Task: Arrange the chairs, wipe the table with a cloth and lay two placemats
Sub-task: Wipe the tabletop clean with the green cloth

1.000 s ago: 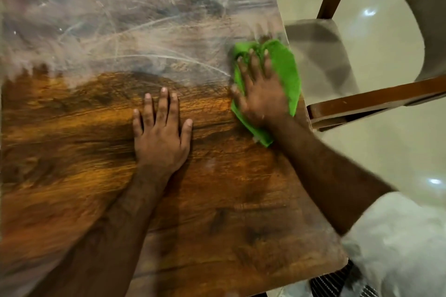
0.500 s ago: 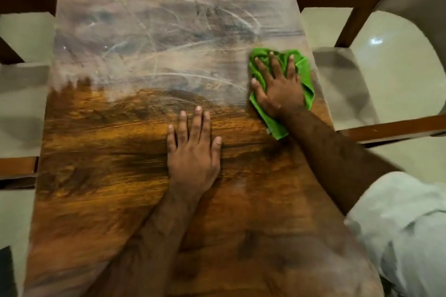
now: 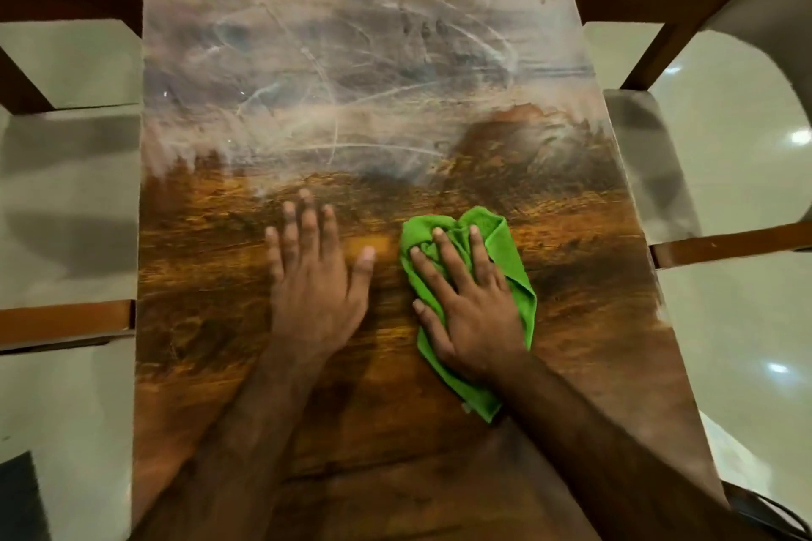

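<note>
**A:** Why is the left hand (image 3: 314, 290) lying flat on the table (image 3: 395, 444)?

**B:** Probably as a brace. Its fingers are straight, slightly apart, and hold nothing. The green cloth (image 3: 496, 233) sits just right of its thumb.

**A:** And the right hand (image 3: 470, 303)?

**B:** Its fingers are spread flat on the cloth, pressing it down to wipe. There's still haze beyond the fingertips, so I'd say the wiping isn't finished.

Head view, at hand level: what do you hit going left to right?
Left-side chair → left hand → green cloth → right-side chair. The right hand lies on the cloth, so it is unranked.
</note>
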